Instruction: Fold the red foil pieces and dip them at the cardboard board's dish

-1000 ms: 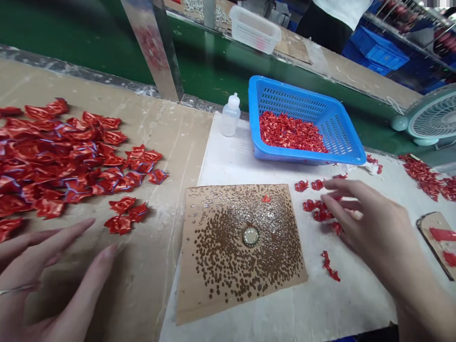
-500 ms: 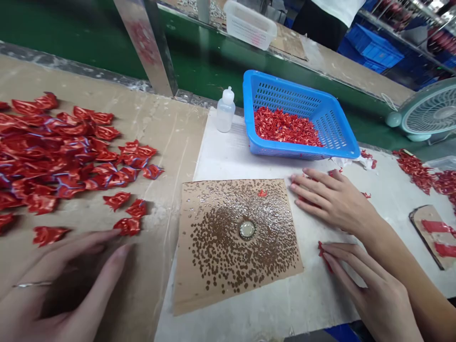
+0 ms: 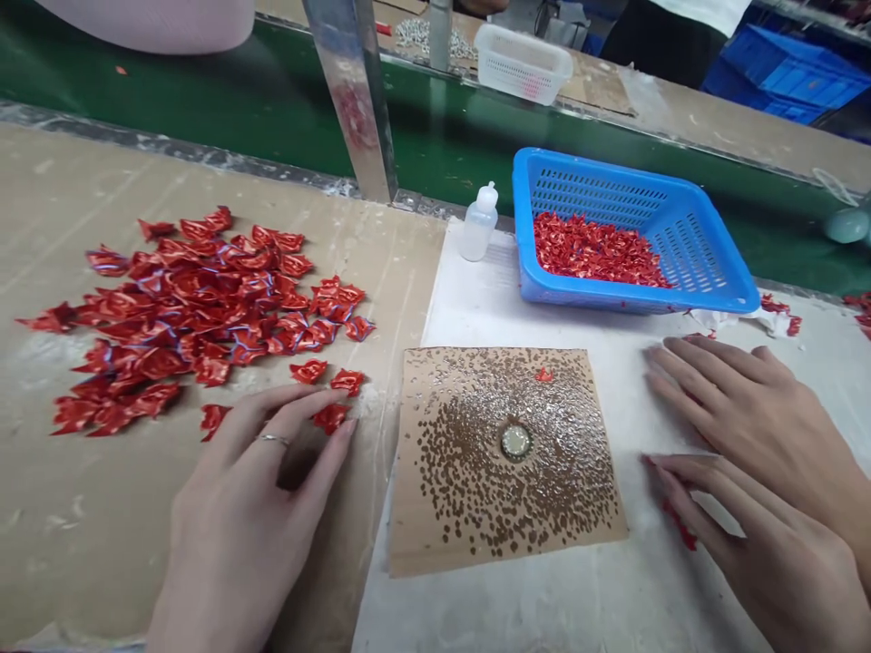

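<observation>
My left hand, with a ring on one finger, is palm down at the right edge of a pile of shiny red folded pieces. Its thumb and index finger are apart, on either side of one red folded piece on the tan surface. At the lower right, the fingertips of my right hand are closed on a small red piece, partly hidden beneath them. Between my hands lies brown cardboard, spotted with wet drops, with a bottle cap in its middle and a tiny red piece near its top.
A co-worker's hand rests flat beyond my right hand. Behind the cardboard stand a blue basket of small red pieces and a squeeze bottle. A metal post rises at the back edge; a white basket sits beyond the green partition.
The view has swung left, shifting everything rightward. My left hand has moved forward around a red folded piece. My right hand stays by the small red piece beside the cardboard.
</observation>
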{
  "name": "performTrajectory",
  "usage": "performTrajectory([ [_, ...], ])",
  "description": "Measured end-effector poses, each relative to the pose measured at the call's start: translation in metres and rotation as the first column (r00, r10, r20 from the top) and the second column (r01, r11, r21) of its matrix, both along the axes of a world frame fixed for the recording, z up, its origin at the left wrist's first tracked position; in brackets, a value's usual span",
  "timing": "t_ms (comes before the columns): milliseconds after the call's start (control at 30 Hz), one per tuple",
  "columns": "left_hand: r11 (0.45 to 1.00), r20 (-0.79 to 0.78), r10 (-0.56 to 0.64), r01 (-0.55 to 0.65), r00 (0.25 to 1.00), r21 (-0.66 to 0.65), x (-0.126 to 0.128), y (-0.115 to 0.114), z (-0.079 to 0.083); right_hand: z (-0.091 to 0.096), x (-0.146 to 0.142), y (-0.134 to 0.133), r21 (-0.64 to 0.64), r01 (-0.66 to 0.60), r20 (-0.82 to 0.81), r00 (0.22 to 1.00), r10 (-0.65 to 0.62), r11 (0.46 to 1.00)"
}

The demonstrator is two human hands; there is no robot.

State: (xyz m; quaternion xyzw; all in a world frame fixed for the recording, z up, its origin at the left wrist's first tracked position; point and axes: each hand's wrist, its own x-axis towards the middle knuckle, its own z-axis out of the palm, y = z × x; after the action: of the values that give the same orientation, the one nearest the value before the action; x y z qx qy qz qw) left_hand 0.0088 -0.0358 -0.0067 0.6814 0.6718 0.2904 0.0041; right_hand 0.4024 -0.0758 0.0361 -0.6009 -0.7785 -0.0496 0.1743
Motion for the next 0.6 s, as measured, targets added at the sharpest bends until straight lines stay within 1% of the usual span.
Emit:
performTrajectory([
  [100, 0.999, 0.034, -0.036, 0.036, 0.999, -0.008, -0.003, -0.005, -0.002, -0.003, -0.002, 0.005, -0.046, -0.012, -0.069, 0.998, 0.009, 0.999],
  [167, 0.998, 0.085, -0.058, 0.058, 0.995, -0.002, -0.006, -0.01, -0.004, -0.006, -0.001, 0.004, -0.04, 0.017, -0.08, 0.997, -0.02, 0.999],
  [267, 0.998, 0.176, -0.067, 0.066, 0.982, 0.009, -0.009, -0.017, -0.007, -0.012, 0.005, -0.004, -0.031, 0.012, -0.028, 1.0, -0.013, 0.999],
  [333, 0.999, 0.233, -0.033, 0.033, 0.972, 0.006, -0.011, -0.022, -0.009, -0.016, 0.012, -0.012, -0.084, -0.004, 0.019, 1.0, 0.005, 0.996],
  [400, 1.0, 0.241, -0.015, 0.015, 0.97, 0.002, -0.012, -0.026, -0.011, -0.019, 0.019, -0.02, -0.142, 0.005, 0.056, 0.998, 0.003, 0.99],
  [467, 1.0, 0.215, -0.027, 0.025, 0.976, 0.015, -0.014, -0.029, -0.011, -0.021, 0.023, -0.024, -0.16, 0.01, 0.076, 0.997, 0.002, 0.987],
  [533, 0.999, 0.188, -0.027, 0.023, 0.982, 0.023, -0.017, -0.031, -0.011, -0.02, 0.022, -0.023, -0.171, 0.042, 0.038, 0.999, -0.036, 0.984],
  [600, 1.0, 0.191, 0.002, -0.004, 0.982, 0.014, -0.021, -0.033, -0.011, -0.016, 0.014, -0.017, -0.209, 0.071, -0.091, 0.992, -0.091, 0.975],
])
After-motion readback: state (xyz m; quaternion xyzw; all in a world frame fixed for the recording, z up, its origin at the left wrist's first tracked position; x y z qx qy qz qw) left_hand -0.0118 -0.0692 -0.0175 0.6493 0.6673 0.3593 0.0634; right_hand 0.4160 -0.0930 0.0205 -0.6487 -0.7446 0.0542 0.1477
